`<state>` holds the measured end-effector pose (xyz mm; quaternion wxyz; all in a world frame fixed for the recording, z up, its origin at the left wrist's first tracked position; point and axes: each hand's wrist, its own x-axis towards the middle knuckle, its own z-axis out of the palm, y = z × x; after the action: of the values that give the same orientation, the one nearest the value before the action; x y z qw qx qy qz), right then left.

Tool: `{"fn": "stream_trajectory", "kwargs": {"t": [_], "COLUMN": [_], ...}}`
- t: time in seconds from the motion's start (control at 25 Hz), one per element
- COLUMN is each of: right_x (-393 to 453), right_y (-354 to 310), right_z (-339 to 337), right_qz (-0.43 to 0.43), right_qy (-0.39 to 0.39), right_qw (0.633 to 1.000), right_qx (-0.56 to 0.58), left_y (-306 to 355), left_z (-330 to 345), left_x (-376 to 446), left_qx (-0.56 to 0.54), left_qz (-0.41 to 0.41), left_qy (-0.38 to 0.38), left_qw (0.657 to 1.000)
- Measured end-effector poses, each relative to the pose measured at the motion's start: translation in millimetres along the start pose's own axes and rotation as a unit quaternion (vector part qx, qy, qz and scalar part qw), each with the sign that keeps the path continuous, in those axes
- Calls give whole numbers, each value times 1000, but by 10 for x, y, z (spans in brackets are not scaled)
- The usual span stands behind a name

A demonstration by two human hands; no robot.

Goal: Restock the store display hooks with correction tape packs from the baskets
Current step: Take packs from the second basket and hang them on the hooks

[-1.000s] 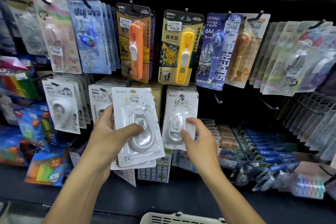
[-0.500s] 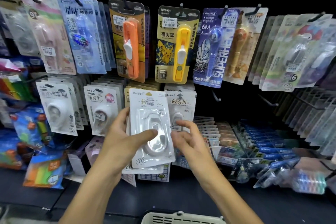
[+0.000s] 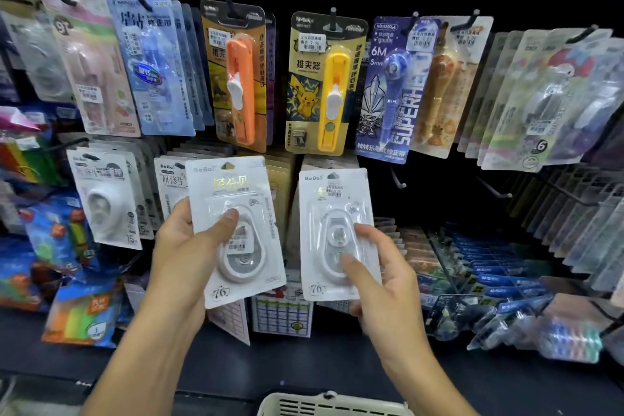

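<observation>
**Two Packs in Hand, Awaiting Hooks**

The left hand [image 3: 182, 246] gripped one white carded correction tape pack with a clear blister [image 3: 236, 230], thumb across its front. The right hand [image 3: 381, 277] pinched a second identical pack [image 3: 332, 233] by its lower edge, in front of the lower hook row. Judged light, stiff, slippery-faced; best held by the card edges. Count: two packs held; one cream plastic basket [image 3: 331, 405] below.

Two hands [image 3: 182, 257] [image 3: 385, 284], each with one white tape pack [image 3: 236, 230] [image 3: 334, 233]. One orange clip pusher [image 3: 238, 78], one yellow [image 3: 332, 84]. One basket [image 3: 332, 404].
</observation>
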<state>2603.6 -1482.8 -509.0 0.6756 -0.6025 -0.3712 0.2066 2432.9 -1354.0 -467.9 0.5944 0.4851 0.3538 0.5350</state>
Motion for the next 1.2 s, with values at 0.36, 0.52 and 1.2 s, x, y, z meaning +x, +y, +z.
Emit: {"fn": "stream_trajectory", "kwargs": {"t": [0.36, 0.52, 1.2], "right_x": [11, 41, 304], "right_y": [-48, -58, 6], "right_z": [288, 136, -729], "right_qz": [43, 19, -16], "right_qy": [-24, -45, 95], "right_qw": [994, 977, 990], "right_qx": [-102, -206, -104], "left_y": [27, -127, -619], "left_z": [-66, 258, 808], "left_x": [54, -62, -10], "left_qx": [-42, 47, 668], "left_qz": [13, 15, 254], "left_qy": [14, -19, -205], "left_qw": [999, 999, 669]}}
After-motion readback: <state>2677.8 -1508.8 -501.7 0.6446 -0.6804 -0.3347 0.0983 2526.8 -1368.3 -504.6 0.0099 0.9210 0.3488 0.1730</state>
